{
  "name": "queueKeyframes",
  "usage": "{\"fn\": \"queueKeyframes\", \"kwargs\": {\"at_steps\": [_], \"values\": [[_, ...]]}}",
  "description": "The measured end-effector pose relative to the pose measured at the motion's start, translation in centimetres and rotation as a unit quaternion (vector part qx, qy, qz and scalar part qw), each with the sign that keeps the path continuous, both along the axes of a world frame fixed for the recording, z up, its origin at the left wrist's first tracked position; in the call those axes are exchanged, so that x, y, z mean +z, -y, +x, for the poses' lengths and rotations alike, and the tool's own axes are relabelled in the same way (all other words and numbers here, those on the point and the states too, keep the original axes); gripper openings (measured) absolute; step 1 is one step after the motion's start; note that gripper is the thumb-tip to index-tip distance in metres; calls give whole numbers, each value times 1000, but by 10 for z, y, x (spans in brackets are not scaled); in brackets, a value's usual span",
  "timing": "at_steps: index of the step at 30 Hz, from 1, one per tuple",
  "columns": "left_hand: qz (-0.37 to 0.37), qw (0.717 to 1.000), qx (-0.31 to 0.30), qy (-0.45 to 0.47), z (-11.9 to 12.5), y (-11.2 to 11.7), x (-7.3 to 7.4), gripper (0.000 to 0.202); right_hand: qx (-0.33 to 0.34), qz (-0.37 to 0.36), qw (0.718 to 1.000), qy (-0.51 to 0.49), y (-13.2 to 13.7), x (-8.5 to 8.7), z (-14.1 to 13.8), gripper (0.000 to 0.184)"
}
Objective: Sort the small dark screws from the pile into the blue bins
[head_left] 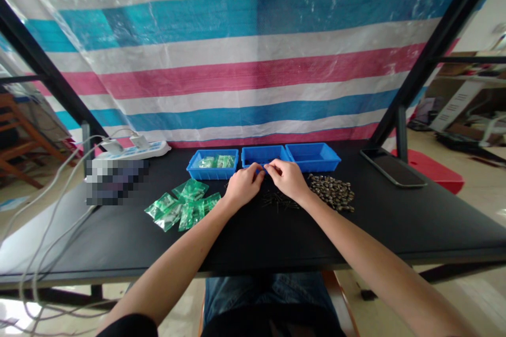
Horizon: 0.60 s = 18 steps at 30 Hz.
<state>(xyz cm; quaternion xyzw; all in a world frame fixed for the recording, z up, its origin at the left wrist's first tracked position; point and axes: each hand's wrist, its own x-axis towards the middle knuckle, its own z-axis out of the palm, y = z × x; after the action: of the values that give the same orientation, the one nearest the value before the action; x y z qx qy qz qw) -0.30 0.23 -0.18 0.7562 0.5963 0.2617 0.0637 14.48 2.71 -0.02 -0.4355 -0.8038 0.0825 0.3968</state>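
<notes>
Left hand [242, 185] and right hand [288, 179] met at the near rim of the middle tray [247, 157]. Fingers were pinched closed, any held item indiscernible. Bare table [395, 221] lay open toward 4 o'clock.

A black sleeve [126, 325] shows at 7 o'clock in the view, ending on the left upper arm. Below its edge the left forearm [185, 253] is uncovered down to the left hand [243, 185]. The right forearm [367, 260] and right hand [288, 179], toward 4 o'clock, are uncovered too. At 6 o'clock the lap is in blue denim jeans [253, 292], creased and slightly faded, with the dark hem of a black top [272, 326] beneath.
</notes>
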Motion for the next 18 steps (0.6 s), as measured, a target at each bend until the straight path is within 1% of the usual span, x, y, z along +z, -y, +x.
{"fn": "queueKeyframes", "kwargs": {"at_steps": [4,10,18], "values": [[-8,1000,4,-14,0,1,1,28,13,-1,1000,-2,0,-1,-1,29],[-17,1000,8,-10,1,1,1,27,35,-3,999,-2,-1,-3,0,15],[-10,1000,10,2,1,1,-1,24,68,2,998,-7,2,0,1,8]]}}
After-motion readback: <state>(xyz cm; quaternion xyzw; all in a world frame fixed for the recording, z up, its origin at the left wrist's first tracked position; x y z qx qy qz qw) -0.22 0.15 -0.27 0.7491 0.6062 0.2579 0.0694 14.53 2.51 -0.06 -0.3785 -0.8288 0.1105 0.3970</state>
